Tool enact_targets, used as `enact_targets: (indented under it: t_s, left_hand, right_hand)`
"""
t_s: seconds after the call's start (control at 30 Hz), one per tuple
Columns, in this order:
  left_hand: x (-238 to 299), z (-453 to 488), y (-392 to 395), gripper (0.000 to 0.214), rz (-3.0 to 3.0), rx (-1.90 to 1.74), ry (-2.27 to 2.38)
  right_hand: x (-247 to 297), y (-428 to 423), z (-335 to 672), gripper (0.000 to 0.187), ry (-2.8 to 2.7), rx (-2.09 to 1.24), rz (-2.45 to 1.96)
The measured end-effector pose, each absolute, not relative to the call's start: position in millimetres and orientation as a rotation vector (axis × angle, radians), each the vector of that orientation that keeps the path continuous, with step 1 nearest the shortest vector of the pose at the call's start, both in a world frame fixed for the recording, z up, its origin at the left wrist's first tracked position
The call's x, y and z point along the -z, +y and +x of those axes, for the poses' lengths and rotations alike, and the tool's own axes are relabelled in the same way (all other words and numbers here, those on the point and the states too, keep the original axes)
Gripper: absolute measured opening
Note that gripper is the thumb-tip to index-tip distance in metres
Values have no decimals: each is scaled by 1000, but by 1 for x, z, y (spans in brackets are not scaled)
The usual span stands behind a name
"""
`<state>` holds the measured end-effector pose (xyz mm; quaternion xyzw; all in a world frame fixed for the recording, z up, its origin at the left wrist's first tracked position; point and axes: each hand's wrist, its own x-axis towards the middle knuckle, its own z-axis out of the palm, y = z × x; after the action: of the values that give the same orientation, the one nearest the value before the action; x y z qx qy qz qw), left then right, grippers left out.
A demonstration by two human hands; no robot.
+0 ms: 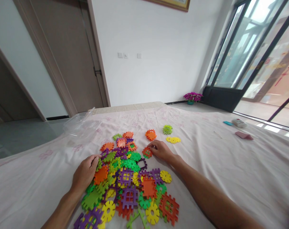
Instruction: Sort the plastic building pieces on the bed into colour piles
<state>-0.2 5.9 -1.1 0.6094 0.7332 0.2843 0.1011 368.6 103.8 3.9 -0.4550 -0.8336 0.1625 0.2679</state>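
Note:
A heap of plastic building pieces (125, 178) in purple, orange, green and yellow lies in front of me: notched squares, window frames and round slotted discs. My left hand (86, 171) rests at the heap's left edge with its fingers curled in against the pieces; whatever is between them is hidden. At the heap's upper right, my right hand (161, 150) has thumb and fingers closed on the edge of a small orange window piece (147, 152), with some green showing under it. Beyond that hand sit an orange piece (150, 135), a light green piece (167, 129) and some yellow discs (173, 140).
The pieces lie on a pale, flower-patterned cloth (206, 159). A clear plastic bag (79, 124) is at the far left. To the far right are a pink item (244, 135), a white packet (239, 123), a blue item (227, 123) and a thin stick (217, 135).

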Motion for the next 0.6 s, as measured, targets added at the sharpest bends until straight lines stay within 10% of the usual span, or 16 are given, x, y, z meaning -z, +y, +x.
enact_targets:
  t_s: [0.6]
  left_hand:
    - [2, -1, 6, 38, 1805, -837, 2176]
  right_hand:
    - [-3, 104, 370, 25, -2265, -426, -1198]
